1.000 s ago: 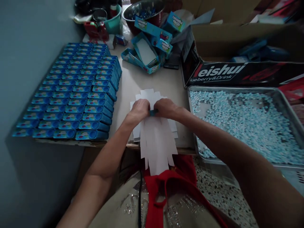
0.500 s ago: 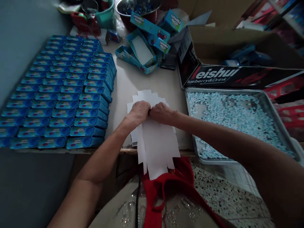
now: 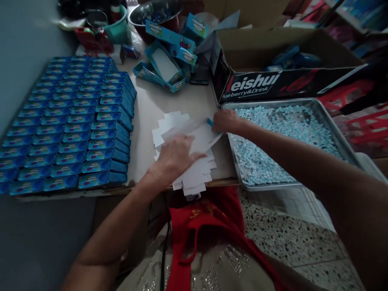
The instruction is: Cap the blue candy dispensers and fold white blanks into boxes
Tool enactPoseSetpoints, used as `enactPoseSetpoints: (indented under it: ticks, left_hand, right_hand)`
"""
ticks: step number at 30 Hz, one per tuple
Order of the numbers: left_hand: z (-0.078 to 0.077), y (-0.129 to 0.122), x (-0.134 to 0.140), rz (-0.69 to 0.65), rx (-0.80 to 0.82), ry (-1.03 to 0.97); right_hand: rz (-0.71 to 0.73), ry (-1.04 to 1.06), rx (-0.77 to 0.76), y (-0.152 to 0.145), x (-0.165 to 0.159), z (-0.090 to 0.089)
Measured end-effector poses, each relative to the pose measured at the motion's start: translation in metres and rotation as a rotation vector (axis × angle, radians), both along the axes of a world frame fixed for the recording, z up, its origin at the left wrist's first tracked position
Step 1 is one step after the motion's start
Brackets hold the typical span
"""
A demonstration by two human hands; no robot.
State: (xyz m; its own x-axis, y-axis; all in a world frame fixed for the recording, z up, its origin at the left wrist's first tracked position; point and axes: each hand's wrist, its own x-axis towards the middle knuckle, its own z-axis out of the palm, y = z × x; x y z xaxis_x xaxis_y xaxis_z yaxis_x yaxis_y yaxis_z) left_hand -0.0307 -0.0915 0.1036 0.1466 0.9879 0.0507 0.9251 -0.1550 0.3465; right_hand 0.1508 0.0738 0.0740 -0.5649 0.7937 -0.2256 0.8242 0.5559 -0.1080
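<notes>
My right hand grips one end of a white cardboard box blank. A bit of blue printing shows beside its fingers. The blank slants sideways and is partly blurred. My left hand lies over the white cardboard with its thumb stretched out and its fingers apart; some fingertips are smeared by motion. Beneath both is a stack of white box blanks with stepped edges, at the table's front edge. Whether the left palm presses on the held blank or only on the stack, I cannot tell.
Rows of filled-looking blue boxes cover the table's left side. To the right stands a metal tray of pale blue candies. Behind are a black carton, open blue candy boxes, a metal bowl and a phone.
The top blank, pointing toward my body before, now lies crosswise. My hands have parted: the right moved right with one end, the left opened and came nearer me. The view shifted slightly.
</notes>
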Motion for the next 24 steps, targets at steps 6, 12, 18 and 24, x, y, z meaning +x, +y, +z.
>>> enactPoseSetpoints:
  ticks: [6,12,18,24]
  left_hand:
    - [-0.033,-0.050,0.006,-0.043,-0.014,0.134]
    - [-0.043,-0.043,-0.004,-0.061,0.037,0.095]
    - [-0.039,0.003,-0.009,0.082,-0.346,0.153]
    - [-0.043,0.021,-0.019,0.107,-0.506,0.077]
  right_hand:
    - [-0.186,-0.286,-0.234,-0.041,0.020,0.005]
    - [-0.133,-0.288,-0.230,-0.058,0.022,0.014]
    - [-0.161,0.118,0.243,-0.099,0.045,0.012]
    - [0.354,0.168,0.364,-0.143,0.040,-0.036]
